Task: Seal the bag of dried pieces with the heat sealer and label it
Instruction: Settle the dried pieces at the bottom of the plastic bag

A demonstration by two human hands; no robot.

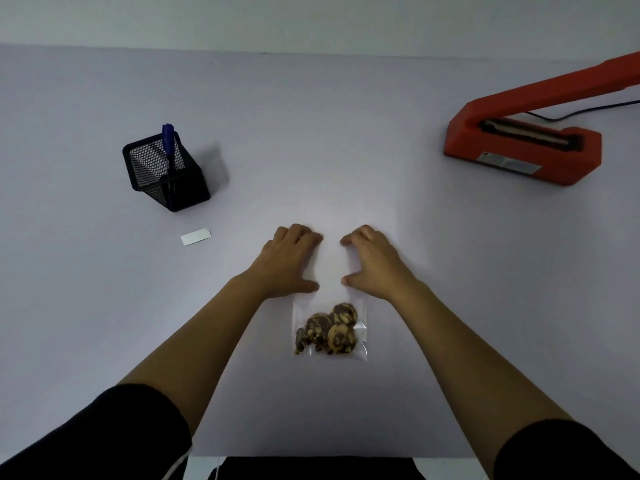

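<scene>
Forearms stretched forward, palms down: left hand point(287, 261), right hand point(375, 263) claw-arched, fingertips on upper side edges of clear plastic bag of brown dried pieces point(330, 301), flat on white table point(346, 133); pinching or pressing, cannot tell.

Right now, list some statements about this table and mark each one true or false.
1. The heat sealer has its arm raised. True.
2. The blue pen lies flat on the table. False: it stands in the black mesh holder.
3. The left hand and right hand both touch the far end of the bag. True.
4. The white label is stuck on the bag. False: it lies on the table near the holder.
5. The dried pieces sit at the bag's near end. True.
</scene>
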